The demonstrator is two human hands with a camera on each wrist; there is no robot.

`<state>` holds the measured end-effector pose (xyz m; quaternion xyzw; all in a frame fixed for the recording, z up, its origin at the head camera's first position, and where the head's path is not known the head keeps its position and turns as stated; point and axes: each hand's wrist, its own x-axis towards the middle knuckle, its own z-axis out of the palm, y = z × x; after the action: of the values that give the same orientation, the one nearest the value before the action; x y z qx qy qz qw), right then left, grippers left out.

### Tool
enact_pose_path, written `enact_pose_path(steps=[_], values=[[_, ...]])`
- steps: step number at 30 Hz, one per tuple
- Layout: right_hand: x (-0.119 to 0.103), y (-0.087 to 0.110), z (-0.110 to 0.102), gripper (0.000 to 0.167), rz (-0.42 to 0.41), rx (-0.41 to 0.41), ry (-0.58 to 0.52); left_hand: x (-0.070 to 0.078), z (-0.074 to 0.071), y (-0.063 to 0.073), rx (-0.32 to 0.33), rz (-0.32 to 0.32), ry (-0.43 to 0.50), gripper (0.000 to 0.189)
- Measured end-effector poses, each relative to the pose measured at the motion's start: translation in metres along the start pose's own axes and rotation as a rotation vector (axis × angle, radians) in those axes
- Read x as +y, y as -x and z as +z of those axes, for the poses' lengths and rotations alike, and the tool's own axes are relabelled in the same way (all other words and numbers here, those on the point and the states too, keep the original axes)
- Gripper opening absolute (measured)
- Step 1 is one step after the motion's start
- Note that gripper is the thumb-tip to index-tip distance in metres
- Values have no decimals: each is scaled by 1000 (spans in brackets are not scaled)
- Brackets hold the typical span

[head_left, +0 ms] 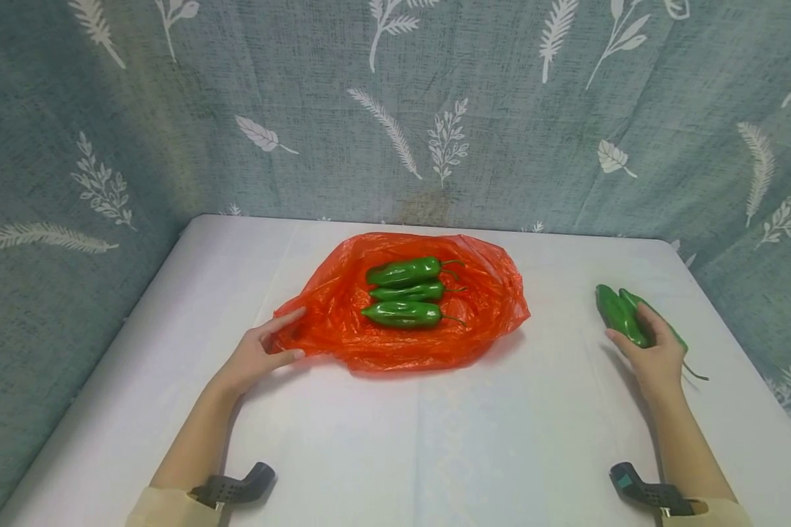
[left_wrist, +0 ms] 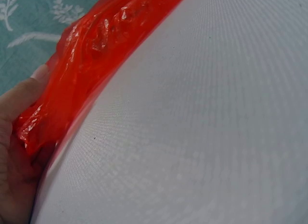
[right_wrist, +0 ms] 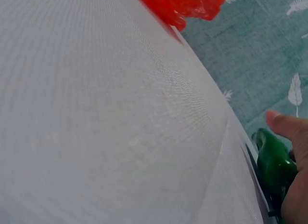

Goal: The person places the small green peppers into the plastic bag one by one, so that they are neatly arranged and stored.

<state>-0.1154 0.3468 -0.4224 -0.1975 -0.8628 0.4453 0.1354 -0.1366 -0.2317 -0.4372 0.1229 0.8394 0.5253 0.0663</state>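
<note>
A red plastic bag [head_left: 395, 355] lies spread on the table with three green peppers [head_left: 405, 315] side by side on it, stems to the right. At the bag's left end my left hand [head_left: 253, 359] touches the plastic, its index finger and thumb straight and apart; the left wrist view shows the bag [left_wrist: 91, 55] against the fingers [left_wrist: 24, 96]. On the right, my right hand [head_left: 655, 359] straddles a green pepper [head_left: 616, 311], and a second pepper [head_left: 672, 329] lies alongside. In the right wrist view the thumb stands out straight above the pepper [right_wrist: 274, 161].
A white cloth covers the table [head_left: 488, 432]. Patterned green fabric [head_left: 329, 146] hangs behind the table's back edge and along both sides. A dark wrist strap device [head_left: 237, 487] sits on the left wrist, another [head_left: 649, 490] on the right.
</note>
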Motion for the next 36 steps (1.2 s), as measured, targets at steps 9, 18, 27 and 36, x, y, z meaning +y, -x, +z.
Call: enact_pose_path(steps=[9, 18, 27, 36], values=[[6, 0, 1, 79, 19, -75, 56, 0, 0, 0, 1, -1, 6, 73], [10, -2, 1, 73, -26, -81, 81, -1, 0, 0, -6, -1, 6, 72], [12, -2, 3, 71, -2, -52, 108, 0, -2, -1, -8, -8, -27, 72], [8, 1, 1, 71, -7, -63, 82, -1, 0, -2, -1, -14, -24, 74]])
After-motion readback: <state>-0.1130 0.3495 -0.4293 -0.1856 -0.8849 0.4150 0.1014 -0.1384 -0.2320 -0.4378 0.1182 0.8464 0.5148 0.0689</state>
